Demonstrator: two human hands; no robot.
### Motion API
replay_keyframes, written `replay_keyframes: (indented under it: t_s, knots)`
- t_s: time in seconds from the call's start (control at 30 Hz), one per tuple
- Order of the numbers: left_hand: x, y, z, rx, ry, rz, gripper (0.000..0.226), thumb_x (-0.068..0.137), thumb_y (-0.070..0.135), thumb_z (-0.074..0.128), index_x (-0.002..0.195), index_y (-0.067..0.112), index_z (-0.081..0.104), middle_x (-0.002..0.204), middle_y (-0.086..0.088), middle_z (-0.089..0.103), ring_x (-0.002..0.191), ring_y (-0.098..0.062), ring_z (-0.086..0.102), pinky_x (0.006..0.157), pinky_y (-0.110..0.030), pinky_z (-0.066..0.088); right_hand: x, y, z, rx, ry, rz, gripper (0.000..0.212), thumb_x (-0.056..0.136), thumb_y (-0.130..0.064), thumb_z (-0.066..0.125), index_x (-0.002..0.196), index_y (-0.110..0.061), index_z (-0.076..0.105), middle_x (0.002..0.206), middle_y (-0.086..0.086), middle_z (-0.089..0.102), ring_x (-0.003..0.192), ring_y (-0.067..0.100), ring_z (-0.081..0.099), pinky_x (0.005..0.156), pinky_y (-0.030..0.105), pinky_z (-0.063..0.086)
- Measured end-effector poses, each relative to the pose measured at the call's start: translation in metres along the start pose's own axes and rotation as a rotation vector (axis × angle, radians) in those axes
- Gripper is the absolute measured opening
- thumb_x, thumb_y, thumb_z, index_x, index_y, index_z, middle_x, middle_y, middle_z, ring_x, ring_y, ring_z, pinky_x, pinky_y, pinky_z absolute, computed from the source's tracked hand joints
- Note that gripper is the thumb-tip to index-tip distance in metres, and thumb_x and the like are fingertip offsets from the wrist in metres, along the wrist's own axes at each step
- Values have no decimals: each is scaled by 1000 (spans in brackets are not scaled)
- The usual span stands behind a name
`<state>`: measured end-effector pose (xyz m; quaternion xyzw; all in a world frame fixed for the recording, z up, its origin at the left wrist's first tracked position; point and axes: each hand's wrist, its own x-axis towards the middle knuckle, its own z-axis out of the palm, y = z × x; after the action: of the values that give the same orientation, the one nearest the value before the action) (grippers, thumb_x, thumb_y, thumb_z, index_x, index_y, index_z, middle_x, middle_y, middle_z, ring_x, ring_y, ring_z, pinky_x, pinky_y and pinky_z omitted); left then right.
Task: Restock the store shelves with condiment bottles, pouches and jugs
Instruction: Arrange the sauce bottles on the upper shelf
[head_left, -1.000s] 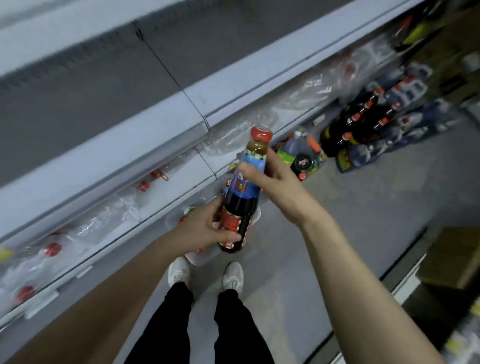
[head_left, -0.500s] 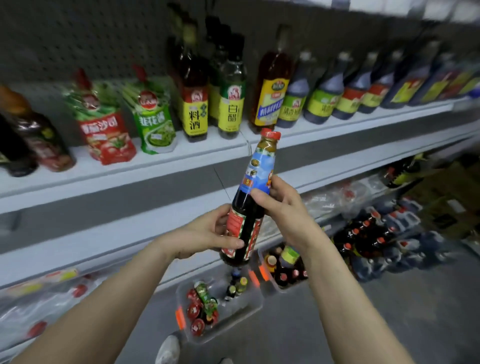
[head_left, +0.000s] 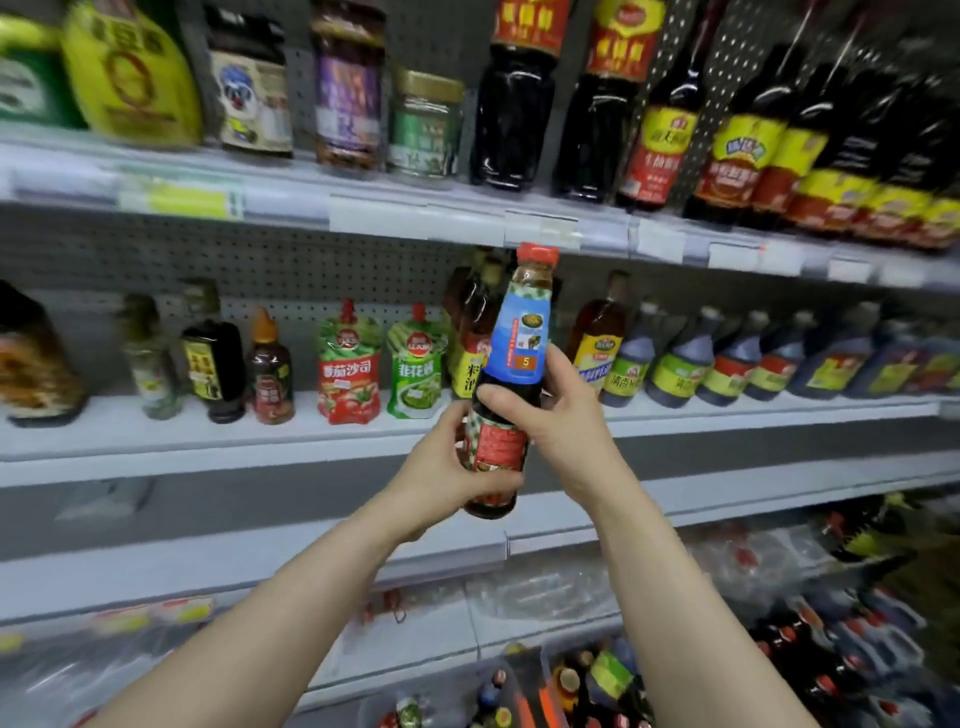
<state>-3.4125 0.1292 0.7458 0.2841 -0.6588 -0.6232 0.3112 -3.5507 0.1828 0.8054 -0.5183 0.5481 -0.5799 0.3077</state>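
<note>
1. A person stands facing store shelving, both bare arms reaching forward, holding one dark sauce bottle (head_left: 519, 343) upright in the air in front of the middle shelf (head_left: 104, 431).
2. The bottle has a red cap, a blue neck label and a red label lower down. It is not yet on any shelf.
3. The left hand (head_left: 447, 467) grips the bottle's lower body, fingers curled round it and thumb lying across the red label.
4. The right hand (head_left: 563, 415) grips it higher up, thumb pressed on the dark shoulder just under the blue label.
5. Behind the bottle, the middle shelf holds a red pouch (head_left: 347, 364) and a green pouch (head_left: 417, 364) to the left, and a row of dark bottles (head_left: 675, 358) to the right.
6. The upper shelf (head_left: 363, 213) carries jars and large dark jugs.
7. The step in hand appears to be choosing this bottle's spot.
8. The next move likely calls for finding a free gap, then setting the bottle down upright without knocking its neighbours.
</note>
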Motion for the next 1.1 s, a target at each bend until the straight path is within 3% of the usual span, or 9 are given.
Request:
replay_keyframes:
  t_s: [0.1, 0.2, 0.3, 0.43, 0.53, 0.6, 0.7, 0.9, 1.1]
  knots:
    - [-14, 24, -33, 43, -60, 18, 66, 71, 18, 88, 124, 35, 52, 106, 11, 73, 101, -11, 70, 81, -26, 58, 2, -25, 22, -1, -23, -60, 52, 79, -26, 85, 124, -31, 60, 112, -8, 74, 104, 8, 69, 81, 25, 58]
    - [-37, 49, -74, 42, -204, -45, 60, 72, 22, 84, 124, 30, 56, 109, 5, 74, 102, -15, 71, 76, -32, 59, 7, -48, 43, 117, -83, -14, 64, 76, -27, 80, 132, -19, 51, 119, 7, 72, 113, 30, 67, 94, 51, 55]
    - [-70, 69, -115, -41, -241, -65, 57, 74, 15, 81, 126, 20, 56, 112, -2, 73, 104, -19, 70, 77, -32, 57, 7, -76, 85, 290, -205, 15, 51, 82, -25, 70, 129, -15, 51, 115, 13, 70, 96, 27, 70, 72, 38, 59]
    - [-114, 85, -167, 12, -39, 45, 59, 69, 19, 87, 121, 19, 60, 112, -6, 74, 104, -23, 70, 83, -35, 57, 5, -107, 153, 411, -307, -39, 44, 87, -26, 70, 128, -16, 59, 123, 11, 69, 107, 24, 69, 84, 37, 59]
    - [-146, 96, -209, 79, 184, 140, 57, 66, 19, 90, 116, 22, 62, 105, 2, 76, 98, -16, 72, 80, -27, 57, 0, -128, 207, 211, -299, -165, 43, 86, -34, 75, 127, -27, 63, 123, -2, 71, 116, 17, 67, 92, 35, 55]
    - [-167, 102, -236, 154, 322, 195, 55, 66, 18, 92, 112, 26, 63, 100, 7, 76, 92, -11, 73, 75, -21, 56, -6, -140, 246, 48, -268, -241, 43, 82, -39, 80, 122, -37, 64, 115, -14, 73, 109, 6, 67, 88, 28, 54]
    - [-200, 109, -273, 227, 461, 237, 54, 64, 18, 93, 108, 28, 62, 95, 7, 76, 88, -11, 73, 74, -24, 59, -11, -156, 300, -52, -245, -291, 51, 74, -43, 84, 120, -38, 62, 106, -19, 72, 99, -1, 67, 84, 29, 55]
    - [-270, 131, -346, 195, 508, 210, 44, 77, 16, 84, 115, 23, 63, 96, 4, 76, 86, -10, 72, 64, -18, 55, -12, -192, 392, -2, -362, -322, 48, 78, -33, 86, 120, -33, 63, 102, -12, 75, 93, 6, 72, 78, 31, 59]
    - [-322, 155, -411, 239, 620, 206, 48, 77, 19, 85, 120, 21, 64, 107, 2, 75, 100, -12, 70, 91, -33, 56, -7, -221, 470, 91, -468, -307, 66, 76, -30, 88, 131, -31, 51, 119, -5, 70, 103, 9, 70, 77, 28, 59]
